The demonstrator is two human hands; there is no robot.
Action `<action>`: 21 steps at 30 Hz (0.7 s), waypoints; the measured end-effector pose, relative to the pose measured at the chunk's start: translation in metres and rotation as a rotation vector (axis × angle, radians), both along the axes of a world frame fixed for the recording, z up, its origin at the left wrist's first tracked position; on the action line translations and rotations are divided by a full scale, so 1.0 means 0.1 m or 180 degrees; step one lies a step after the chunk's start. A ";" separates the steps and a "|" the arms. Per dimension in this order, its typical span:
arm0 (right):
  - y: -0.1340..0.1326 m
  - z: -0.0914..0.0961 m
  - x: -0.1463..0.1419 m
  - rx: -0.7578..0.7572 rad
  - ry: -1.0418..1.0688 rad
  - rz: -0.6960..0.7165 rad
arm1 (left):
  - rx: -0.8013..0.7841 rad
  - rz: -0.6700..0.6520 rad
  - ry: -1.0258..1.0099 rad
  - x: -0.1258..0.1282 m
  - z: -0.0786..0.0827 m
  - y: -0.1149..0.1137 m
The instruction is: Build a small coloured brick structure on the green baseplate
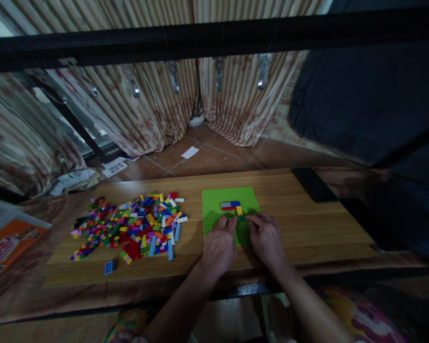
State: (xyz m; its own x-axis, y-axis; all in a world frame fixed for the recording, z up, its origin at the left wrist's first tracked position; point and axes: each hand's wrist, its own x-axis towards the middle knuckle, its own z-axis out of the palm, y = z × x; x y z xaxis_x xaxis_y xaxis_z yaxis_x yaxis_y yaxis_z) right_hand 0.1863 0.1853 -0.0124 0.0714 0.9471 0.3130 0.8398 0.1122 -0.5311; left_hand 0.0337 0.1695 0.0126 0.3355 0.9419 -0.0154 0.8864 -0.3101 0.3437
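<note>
A bright green baseplate [212,194] lies on the wooden board, with a few bricks joined on it: grey, blue [235,203], red [228,208] and yellow [239,210]. Just below the yellow one is a small dark green brick [240,218]. My left hand [219,244] is closed at its left side, fingertips against it. From the right, my right hand [266,237] is also closed, its index fingertip at the brick's other side. Both hands rest low over the near half of the baseplate, and their thumbs are partly hidden.
A wide pile of loose, mixed-colour bricks [139,226] spreads over the left of the board [189,259]. One blue brick [109,267] lies apart near the front edge. Dark phones or flat black slabs [313,184] lie at right. An orange-labelled box [12,243] stands far left.
</note>
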 end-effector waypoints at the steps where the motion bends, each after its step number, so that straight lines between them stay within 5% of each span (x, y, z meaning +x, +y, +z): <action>1: 0.00 0.00 0.00 0.0001 -0.0001 0.0006 | 0.0002 -0.0013 0.0022 0.00 0.00 0.00; 21: 0.11 -0.08 -0.02 0.0089 0.0104 -0.0242 | -0.0023 0.0013 0.0554 0.16 0.01 -0.07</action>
State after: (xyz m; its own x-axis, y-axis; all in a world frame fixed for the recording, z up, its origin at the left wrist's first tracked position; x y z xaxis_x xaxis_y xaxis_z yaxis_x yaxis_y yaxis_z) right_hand 0.1848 0.1964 -0.0204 0.1533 0.9294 0.3357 0.8288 0.0641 -0.5559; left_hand 0.0493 0.1626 0.0135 0.3232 0.9430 -0.0797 0.9340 -0.3043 0.1872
